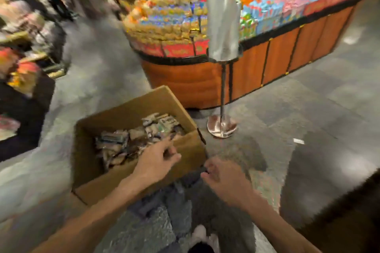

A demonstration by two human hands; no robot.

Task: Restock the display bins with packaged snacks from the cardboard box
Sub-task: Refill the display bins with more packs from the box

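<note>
Far right: bins [277, 51], well apart from box [115, 117] on near floor. Snacks [131, 139] lie in box. Left hand [158, 157] hovers over them, fingers loosely curled, empty. Right hand [224, 178] beside box corner, curled; hold unclear (blur). Suggest: gather several packs per trip, both hands.

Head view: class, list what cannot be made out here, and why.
Snack packets in the cardboard box: head view, blur hides the labels.
Left hand: blur hides whether it grips a packet.
Right hand: blur hides whether its curled fingers hold anything.
Display bins: cut off by the top edge.
</note>
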